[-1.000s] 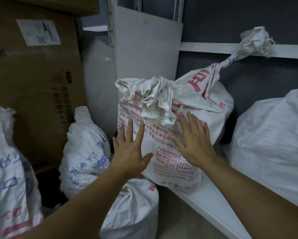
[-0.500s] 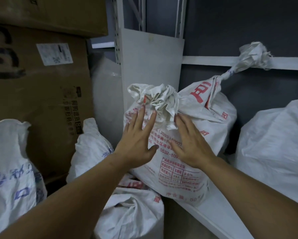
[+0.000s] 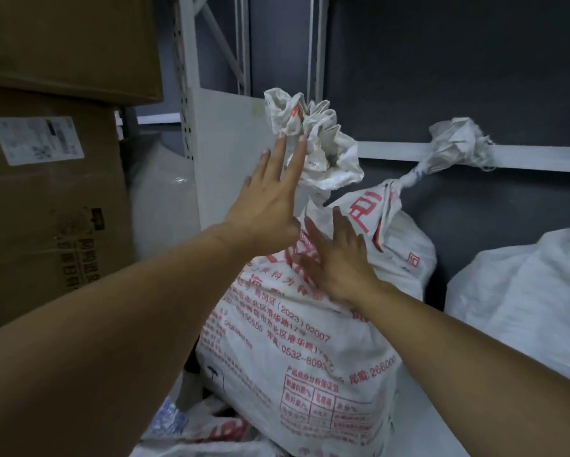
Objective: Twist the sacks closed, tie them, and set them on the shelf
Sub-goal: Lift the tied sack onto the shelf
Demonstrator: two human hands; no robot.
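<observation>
Red-printed sack [image 3: 303, 357] leaning at the front edge of the shelf [image 3: 422, 430]. Left hand [image 3: 267, 206], fingers straight and spread, touches the bunched top; right hand [image 3: 339, 258] lies flat on the shoulder; neither grips. Push low and evenly toward the shelf's back (a high push would probably topple it) until the base rests wholly on the shelf
</observation>
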